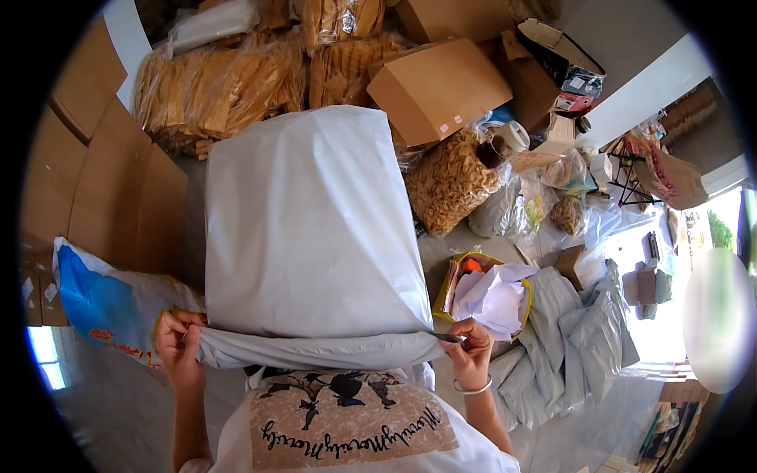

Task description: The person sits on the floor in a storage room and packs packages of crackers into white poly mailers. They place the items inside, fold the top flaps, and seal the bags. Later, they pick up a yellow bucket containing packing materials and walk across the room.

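A large pale grey plastic bag (pixel 307 213), filled into a squarish bulk, fills the middle in front of me. Its near end is folded over into a long band (pixel 315 351) across my body. My left hand (pixel 179 337) pinches the left end of that band, fingers closed on it. At the other end, my right hand (pixel 468 351) grips the band by its corner, where a dark edge shows between thumb and fingers. A bracelet circles my right wrist.
Cardboard boxes (pixel 102 189) and a blue-white sack (pixel 102 292) stand left. Behind are bundled yellowish strips (pixel 213 94), a box (pixel 438 87) and a bag of dried pieces (pixel 441 181). Right lie a yellow-rimmed container of paper (pixel 524 303), grey bags (pixel 583 347) and a folding chair (pixel 670 181).
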`<state>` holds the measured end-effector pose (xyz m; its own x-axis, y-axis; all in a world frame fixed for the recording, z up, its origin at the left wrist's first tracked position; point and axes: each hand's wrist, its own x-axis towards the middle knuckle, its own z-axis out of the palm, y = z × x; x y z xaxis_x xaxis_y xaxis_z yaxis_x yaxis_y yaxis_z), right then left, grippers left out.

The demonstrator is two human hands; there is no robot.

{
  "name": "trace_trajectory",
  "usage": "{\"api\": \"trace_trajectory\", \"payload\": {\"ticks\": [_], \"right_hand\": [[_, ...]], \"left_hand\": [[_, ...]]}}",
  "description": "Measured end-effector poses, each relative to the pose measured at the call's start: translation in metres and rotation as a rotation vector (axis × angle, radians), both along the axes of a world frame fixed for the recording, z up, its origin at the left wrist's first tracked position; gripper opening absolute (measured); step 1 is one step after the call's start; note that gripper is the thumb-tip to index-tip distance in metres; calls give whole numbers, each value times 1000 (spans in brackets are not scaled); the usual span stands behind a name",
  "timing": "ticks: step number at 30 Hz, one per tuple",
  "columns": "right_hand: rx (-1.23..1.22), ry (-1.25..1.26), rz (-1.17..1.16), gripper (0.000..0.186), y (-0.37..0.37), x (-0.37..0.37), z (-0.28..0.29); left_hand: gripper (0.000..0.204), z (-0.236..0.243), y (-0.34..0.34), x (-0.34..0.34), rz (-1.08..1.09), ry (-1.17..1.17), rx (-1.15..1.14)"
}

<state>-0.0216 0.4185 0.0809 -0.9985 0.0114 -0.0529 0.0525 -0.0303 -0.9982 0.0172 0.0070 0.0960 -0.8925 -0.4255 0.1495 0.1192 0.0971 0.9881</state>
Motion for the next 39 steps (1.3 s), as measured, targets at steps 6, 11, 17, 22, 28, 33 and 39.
{"api": "trace_trajectory", "payload": {"ticks": [6, 11, 17, 22, 28, 33, 39], "right_hand": [[21, 10, -122, 15, -25, -5, 1], [157, 90, -148, 12, -29, -12, 1], [140, -50, 10, 9, -18, -22, -11], [40, -16, 3, 9, -10, -27, -1], [71, 105, -173, 7, -10, -41, 2], [634, 443, -236, 8, -9, -49, 10], [761, 367, -65, 12, 2, -64, 29]], "left_hand": [[22, -30, -6, 3, 96, -70, -54], [23, -42, -1, -13, 132, -99, -34], [23, -94, 6, -39, 7, -287, 125], [17, -106, 21, -49, 15, -217, -59], [10, -112, 36, -50, 72, -123, -247], [11, -123, 35, -50, 79, -129, -275], [12, -129, 34, -48, 86, -165, -277]]}}
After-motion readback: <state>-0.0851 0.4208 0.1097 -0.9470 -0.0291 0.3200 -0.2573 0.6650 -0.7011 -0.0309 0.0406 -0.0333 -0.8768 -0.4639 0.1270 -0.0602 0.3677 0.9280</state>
